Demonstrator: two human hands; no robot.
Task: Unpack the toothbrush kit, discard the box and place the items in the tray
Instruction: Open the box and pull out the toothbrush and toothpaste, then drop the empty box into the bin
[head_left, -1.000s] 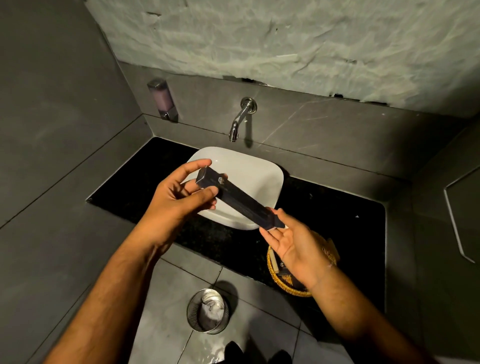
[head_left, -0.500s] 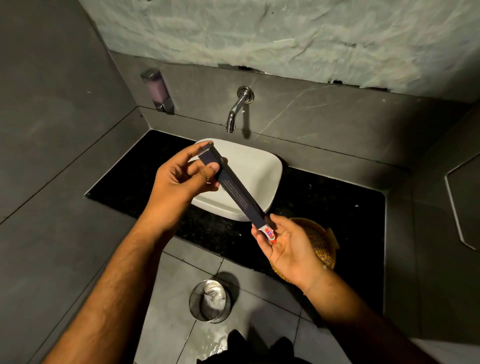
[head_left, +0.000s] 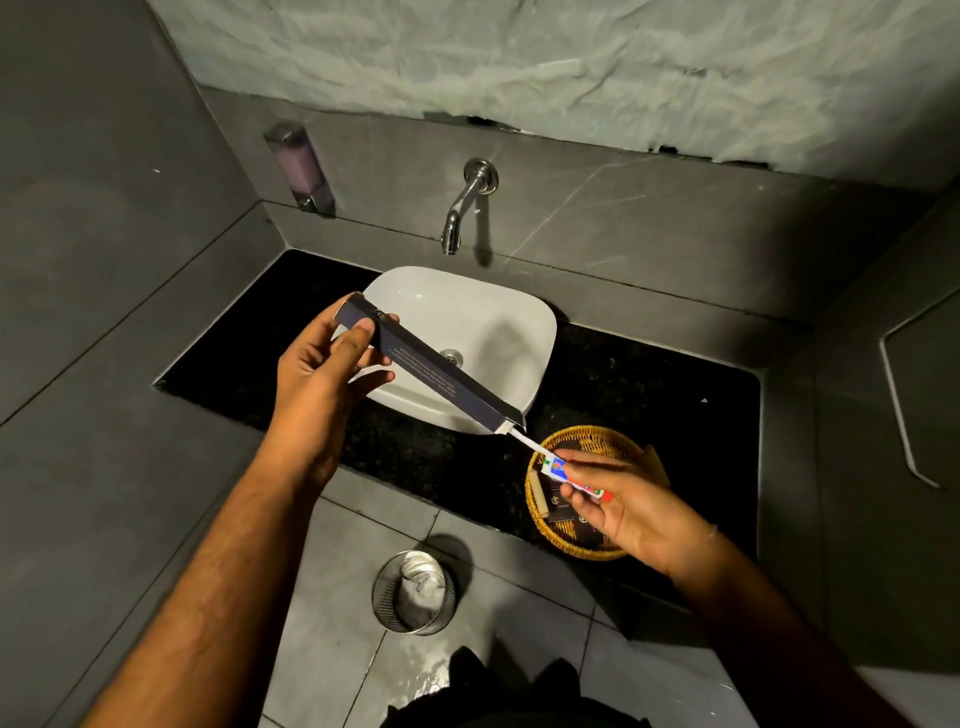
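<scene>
Here the left hand (head_left: 322, 371), at 9 o'clock, grips the box (head_left: 431, 366) by its closed end; at 4 o'clock the right hand (head_left: 621, 501) pinches the toothpaste (head_left: 571, 475) over the tray (head_left: 582, 444). Best pulled straight along the box's axis.

Tray (head_left: 535, 512) right of sink (head_left: 540, 332), bin (head_left: 414, 592) below.

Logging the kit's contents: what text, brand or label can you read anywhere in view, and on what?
Nothing is legible.
Dark box in the left hand: lines of pale print, too small to read.
Small tube in the right hand: coloured printing, blurred.
Dark packets in the woven tray: small emblems, unreadable.
</scene>
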